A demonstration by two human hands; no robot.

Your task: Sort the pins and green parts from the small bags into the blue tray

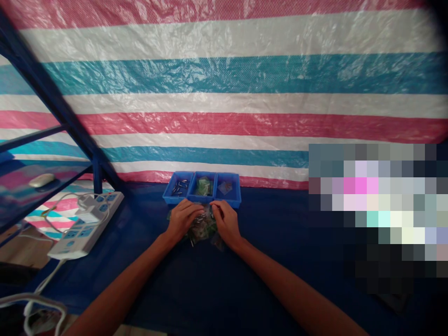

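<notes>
A pile of small clear plastic bags (201,231) with green and metallic bits lies on the dark blue table, partly covered by my hands. My left hand (184,218) is closed at the pile's left side, its fingers bent together over the plastic. On the other side my right hand (226,223) is closed too, thumb and fingertips pinched at the upper edge of the pile. Exactly what each set of fingertips grips is hidden. Just beyond stands a blue tray (214,187) with three compartments: thin metal pieces (180,187) left, greenish bags (203,186) middle, a small clear bag (225,187) right.
A white power strip (87,226) with a plugged-in adapter and cables lies at the left. Beside it rises a blue metal frame (66,121), with a pale computer mouse (42,180) on its shelf. A striped plastic sheet (224,74) hangs behind; the right side is pixelated.
</notes>
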